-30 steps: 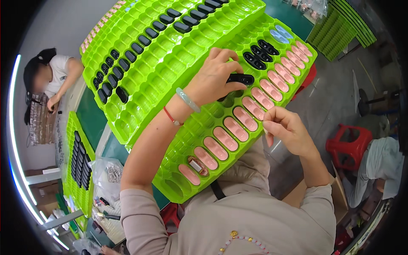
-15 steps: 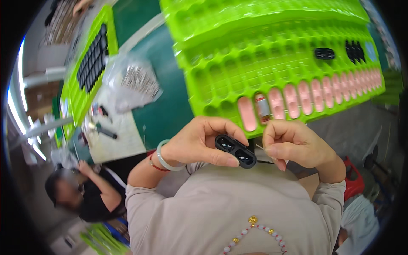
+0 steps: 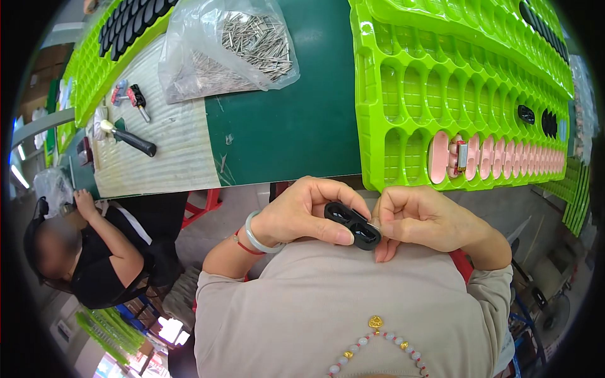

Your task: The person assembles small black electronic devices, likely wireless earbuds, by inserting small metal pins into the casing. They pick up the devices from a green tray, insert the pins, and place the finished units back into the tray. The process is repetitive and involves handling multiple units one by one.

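Note:
In front of my chest, my left hand [image 3: 315, 211] grips a black earbud-case insert [image 3: 350, 225] between thumb and fingers. Two glossy earbud hollows face up in it. My right hand [image 3: 419, 220] is closed in a pinch at the insert's right end, its fingertips touching or nearly touching it. A small pale metal bit shows at those fingertips; in the earlier picture it looked like a thin pin. A clear plastic bag [image 3: 189, 53] heaped with thin metal pins [image 3: 255, 47] lies on the table, beyond my left hand.
A green compartment tray [image 3: 372, 126] at the right holds pink case shells [image 3: 438, 157], a red-and-silver part [image 3: 462, 156] and black parts [image 3: 525, 114]. A black-handled tool [image 3: 135, 142] lies on the pale mat [image 3: 183, 135]. Another person [image 3: 110, 246] sits at the left.
My view has shifted, so the table and trays sit differently. My right fingertips have moved left, bringing the pin up against the right end of the insert. My left hand keeps its hold.

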Demonstrator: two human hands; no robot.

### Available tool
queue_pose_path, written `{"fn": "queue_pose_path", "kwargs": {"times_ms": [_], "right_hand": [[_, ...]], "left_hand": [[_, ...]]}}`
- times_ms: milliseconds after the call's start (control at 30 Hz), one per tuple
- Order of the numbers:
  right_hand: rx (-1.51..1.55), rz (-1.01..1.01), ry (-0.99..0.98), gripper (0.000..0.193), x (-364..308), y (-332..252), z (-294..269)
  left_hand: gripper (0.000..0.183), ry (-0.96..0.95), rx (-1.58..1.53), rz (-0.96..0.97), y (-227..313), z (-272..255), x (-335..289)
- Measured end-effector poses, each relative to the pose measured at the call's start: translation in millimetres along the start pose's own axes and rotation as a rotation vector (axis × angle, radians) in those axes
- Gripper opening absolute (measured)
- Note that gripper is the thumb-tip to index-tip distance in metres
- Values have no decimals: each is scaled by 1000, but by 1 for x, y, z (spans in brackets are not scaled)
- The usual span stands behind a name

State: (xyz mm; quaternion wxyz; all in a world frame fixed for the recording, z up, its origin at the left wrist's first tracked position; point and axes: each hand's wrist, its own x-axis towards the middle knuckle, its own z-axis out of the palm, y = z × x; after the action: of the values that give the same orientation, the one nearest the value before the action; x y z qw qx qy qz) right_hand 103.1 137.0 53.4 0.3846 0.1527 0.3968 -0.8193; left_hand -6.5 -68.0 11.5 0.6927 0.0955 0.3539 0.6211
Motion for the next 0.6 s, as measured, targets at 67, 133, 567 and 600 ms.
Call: {"fn": "queue_pose_path", "kwargs": {"times_ms": [67,133,567,600], "right_hand": [[9,1,17,14,2,0,3],[10,2,29,15,3,0,5],[-325,114,73,14,-2,-10,8],[-428,134,99,14,-2,-11,10]], "left_hand": [[32,-19,-17,18,-1,-3,0],[32,-33,-30,26,-2,-5,-1],[30,51,368,94,12,9,-3],[30,104,462,99,14,11,-4]]}}
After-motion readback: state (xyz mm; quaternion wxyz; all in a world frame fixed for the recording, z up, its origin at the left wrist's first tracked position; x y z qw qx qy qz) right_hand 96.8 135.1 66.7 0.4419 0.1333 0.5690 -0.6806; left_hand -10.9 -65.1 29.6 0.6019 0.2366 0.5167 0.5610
